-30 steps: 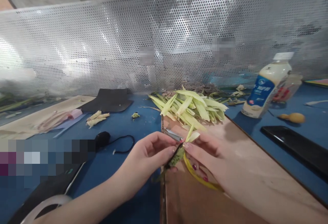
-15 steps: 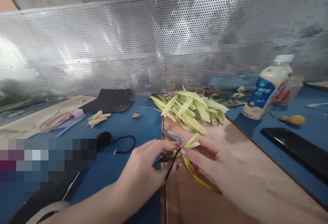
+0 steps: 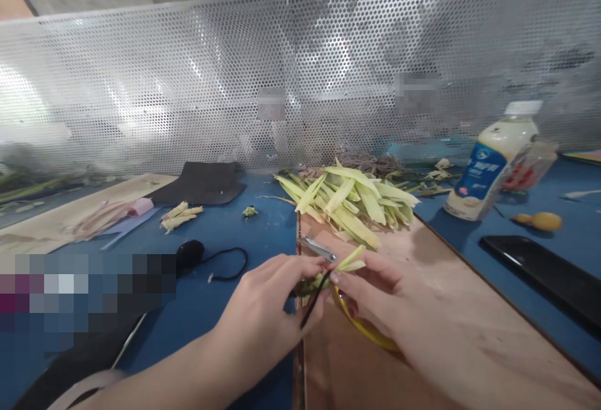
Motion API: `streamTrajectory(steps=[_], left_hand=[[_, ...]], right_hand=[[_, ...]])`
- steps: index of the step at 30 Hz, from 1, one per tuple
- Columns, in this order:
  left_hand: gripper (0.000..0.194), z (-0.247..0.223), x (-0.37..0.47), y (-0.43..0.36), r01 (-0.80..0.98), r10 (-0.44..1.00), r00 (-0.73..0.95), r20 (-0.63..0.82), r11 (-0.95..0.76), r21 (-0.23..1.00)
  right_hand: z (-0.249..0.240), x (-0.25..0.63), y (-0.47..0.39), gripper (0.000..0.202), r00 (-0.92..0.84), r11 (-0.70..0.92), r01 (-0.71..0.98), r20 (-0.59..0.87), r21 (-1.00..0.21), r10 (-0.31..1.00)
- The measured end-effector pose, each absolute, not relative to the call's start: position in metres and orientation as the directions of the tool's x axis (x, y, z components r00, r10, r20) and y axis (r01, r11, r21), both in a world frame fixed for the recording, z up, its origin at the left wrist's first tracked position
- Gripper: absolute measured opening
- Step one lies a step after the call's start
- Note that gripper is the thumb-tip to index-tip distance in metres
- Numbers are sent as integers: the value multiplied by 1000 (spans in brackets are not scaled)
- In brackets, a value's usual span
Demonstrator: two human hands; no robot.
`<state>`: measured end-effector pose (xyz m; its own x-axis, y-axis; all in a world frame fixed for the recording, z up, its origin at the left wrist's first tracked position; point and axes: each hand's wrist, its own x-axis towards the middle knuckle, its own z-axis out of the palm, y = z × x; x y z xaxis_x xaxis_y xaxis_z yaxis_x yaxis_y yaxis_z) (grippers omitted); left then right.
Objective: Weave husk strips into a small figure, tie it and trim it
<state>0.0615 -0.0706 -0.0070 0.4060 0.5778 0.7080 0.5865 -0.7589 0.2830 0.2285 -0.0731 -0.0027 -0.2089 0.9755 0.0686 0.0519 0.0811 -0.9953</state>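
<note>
My left hand (image 3: 263, 303) is closed round a small green plant bundle (image 3: 307, 286), mostly hidden by the fingers. A black cord (image 3: 314, 300) crosses the bundle, and pale yellow-green strips (image 3: 351, 261) stick out at its right end. My right hand (image 3: 389, 297) is closed too, its thumb and fingertips pinching at the cord and the base of the strips. Yellow-handled scissors (image 3: 370, 333) rest in my right hand, the handle running under its fingers. Their metal blades (image 3: 319, 249) point away and to the left, just beyond the fingertips.
A heap of pale corn husks (image 3: 354, 200) lies at the board's far end (image 3: 451, 310). On the right are a bottle (image 3: 483, 175), a phone (image 3: 539, 275) and a small yellow gourd-shaped thing (image 3: 542, 220). Left lie black sheet (image 3: 200, 183) and black cord (image 3: 239, 266). A perforated metal screen (image 3: 225, 97) stands behind.
My hands stay together in nearly the same place. The left fingers have shifted slightly over the bundle, and the dark tip that stuck out on its left is now covered.
</note>
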Motion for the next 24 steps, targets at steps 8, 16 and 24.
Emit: streamTrajectory(steps=[8, 16, 24], left_hand=[[13, -1, 63, -76, 588, 656, 409, 634, -721, 367], [15, -2, 63, -77, 567, 680, 407, 610, -712, 414], [18, -3, 65, -77, 565, 825, 382, 417, -566, 600]], right_hand=[[-7, 230, -74, 20, -238, 181, 111, 150, -977, 959], [-7, 229, -74, 5, -325, 206, 69, 173, -976, 930], [-19, 232, -65, 9, -304, 307, 83, 270, -948, 914]])
